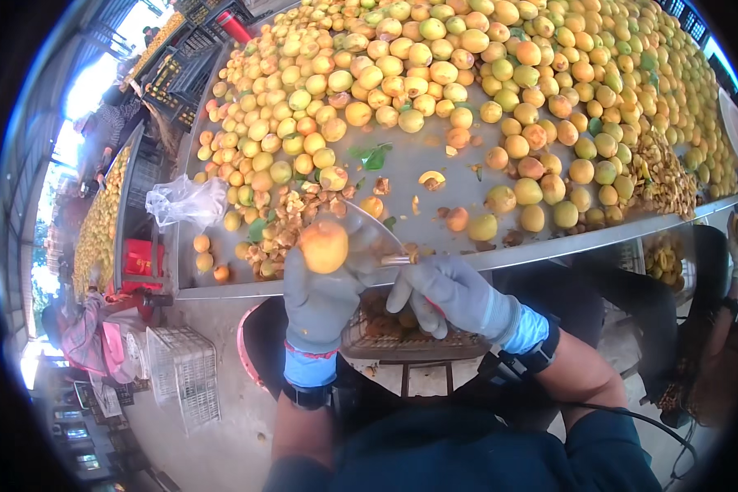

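A round yellow-orange fruit [325, 247], like an apricot with a brownish patch on top, rests in my gloved left hand [318, 299], whose fingers close around it. My gloved right hand [461, 297] grips a knife [377, 225] by its handle. The blade slants up and left over the table, close to the held fruit, and I cannot tell whether they touch. Just beyond my left hand lies a heap of brown trimmings [295, 215]. A cut yellow piece [431, 179] and several loose fruits are scattered on the metal table [422, 215].
A great pile of fruit [467, 49] covers the table's far side. More trimmings [662, 176] lie at the right. A plastic bag [187, 201] hangs at the left edge. Below my hands is a crate [414, 348]; a white crate [183, 369] stands left. Other people sit nearby.
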`<state>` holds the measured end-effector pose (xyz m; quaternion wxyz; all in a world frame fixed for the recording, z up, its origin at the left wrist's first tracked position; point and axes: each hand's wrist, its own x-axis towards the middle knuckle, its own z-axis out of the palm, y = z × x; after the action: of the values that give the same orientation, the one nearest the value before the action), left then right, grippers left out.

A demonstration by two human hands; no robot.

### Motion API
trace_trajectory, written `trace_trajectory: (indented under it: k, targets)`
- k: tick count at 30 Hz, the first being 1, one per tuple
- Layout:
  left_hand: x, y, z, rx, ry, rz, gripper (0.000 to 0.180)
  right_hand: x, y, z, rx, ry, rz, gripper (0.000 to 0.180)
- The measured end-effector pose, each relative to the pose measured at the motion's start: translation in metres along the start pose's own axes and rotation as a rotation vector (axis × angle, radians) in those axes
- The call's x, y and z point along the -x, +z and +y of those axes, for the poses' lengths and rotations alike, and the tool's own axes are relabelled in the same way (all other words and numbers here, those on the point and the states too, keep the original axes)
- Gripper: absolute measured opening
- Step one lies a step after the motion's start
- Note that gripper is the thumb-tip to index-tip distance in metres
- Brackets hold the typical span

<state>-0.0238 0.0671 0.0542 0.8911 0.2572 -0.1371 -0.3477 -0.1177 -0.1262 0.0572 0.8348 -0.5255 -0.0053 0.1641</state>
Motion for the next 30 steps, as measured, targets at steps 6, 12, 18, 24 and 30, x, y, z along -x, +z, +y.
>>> trace_trajectory:
  k: [6,12,18,24,30]
  targets:
    - [-0.002,0.007,-0.003,-0.278,0.026,-0.001,0.056,-0.004,0.007,0.008,0.12,0.014,0.091,0.055]
    - [0.002,0.027,-0.003,-0.507,0.088,0.133,0.06,-0.006,0.0,0.008,0.14,0.109,0.117,0.057]
    - [0.007,0.023,-0.01,-0.567,0.067,0.159,0.062,-0.008,0.0,0.013,0.135,0.083,0.093,0.059]
    - [0.005,0.032,-0.004,-0.713,0.042,0.148,0.065,-0.009,-0.002,0.009,0.143,0.16,0.133,0.064]
    - [0.009,0.01,0.003,-0.355,-0.001,-0.024,0.064,-0.01,0.002,0.013,0.135,0.124,0.163,0.057]
